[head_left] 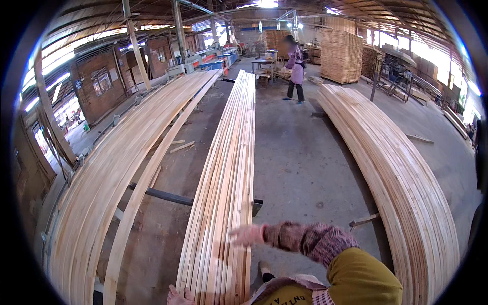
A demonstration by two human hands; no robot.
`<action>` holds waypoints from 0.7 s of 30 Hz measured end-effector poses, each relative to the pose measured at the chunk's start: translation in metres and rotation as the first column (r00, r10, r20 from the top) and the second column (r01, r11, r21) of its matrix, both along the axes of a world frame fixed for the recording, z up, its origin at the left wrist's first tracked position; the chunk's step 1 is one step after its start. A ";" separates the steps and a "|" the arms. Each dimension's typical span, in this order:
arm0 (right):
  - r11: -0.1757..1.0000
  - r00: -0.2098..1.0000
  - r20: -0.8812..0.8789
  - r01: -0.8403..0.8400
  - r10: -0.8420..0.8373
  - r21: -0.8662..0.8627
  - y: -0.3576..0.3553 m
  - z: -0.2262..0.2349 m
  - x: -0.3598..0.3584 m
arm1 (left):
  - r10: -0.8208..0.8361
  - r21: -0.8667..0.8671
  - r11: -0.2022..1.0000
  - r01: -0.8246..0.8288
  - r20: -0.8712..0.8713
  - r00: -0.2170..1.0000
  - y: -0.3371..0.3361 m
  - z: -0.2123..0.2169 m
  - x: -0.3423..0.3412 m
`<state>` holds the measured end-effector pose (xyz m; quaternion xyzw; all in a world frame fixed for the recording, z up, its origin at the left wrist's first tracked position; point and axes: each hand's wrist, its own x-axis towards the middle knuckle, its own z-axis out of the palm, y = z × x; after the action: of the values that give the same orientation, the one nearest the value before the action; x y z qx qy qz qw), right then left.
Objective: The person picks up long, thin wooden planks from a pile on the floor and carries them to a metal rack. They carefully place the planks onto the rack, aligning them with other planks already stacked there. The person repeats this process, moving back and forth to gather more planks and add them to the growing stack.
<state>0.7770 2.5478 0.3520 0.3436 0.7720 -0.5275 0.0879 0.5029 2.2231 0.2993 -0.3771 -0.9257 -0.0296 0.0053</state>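
A long bundle of pale wooden strips runs away from me down the middle, laid side by side. My right hand reaches in from the right over the strips, slightly blurred, its fingers stretched out and nothing visible in them. Whether it touches the wood I cannot tell. At the lower edge, my left hand is against the left side of the bundle, thumb and fingers apart; the picture's edge cuts off part of it. A patterned sleeve cover is on my right forearm.
Curved-looking stacks of long boards stand on the left and right. A single board lies beside the left stack. Dark metal supports cross beneath. Farther off, a person stands near a table and tall wood stack.
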 end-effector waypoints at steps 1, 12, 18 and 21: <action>0.954 0.995 -0.054 0.065 -0.084 -0.293 -0.020 -0.035 0.004 | 0.009 -0.002 1.000 -0.009 0.041 0.999 0.005 0.007 0.004; 0.950 0.952 0.063 -0.291 0.300 -0.115 -0.135 -0.162 -0.006 | 0.015 0.016 1.000 -0.017 0.092 0.996 0.006 -0.011 -0.002; 0.941 0.913 0.227 -0.333 0.339 -0.065 -0.137 -0.125 -0.015 | 0.092 -0.020 0.996 -0.091 0.023 0.996 -0.001 -0.020 0.000; 0.944 0.917 0.240 -0.331 0.319 0.012 -0.144 -0.118 -0.010 | 0.106 -0.035 0.994 -0.106 0.014 0.994 0.004 -0.014 0.004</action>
<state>0.7670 2.4042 0.2340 0.2729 0.8160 -0.4407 0.2560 0.5073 2.2266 0.2848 -0.3273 -0.9448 -0.0164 -0.0071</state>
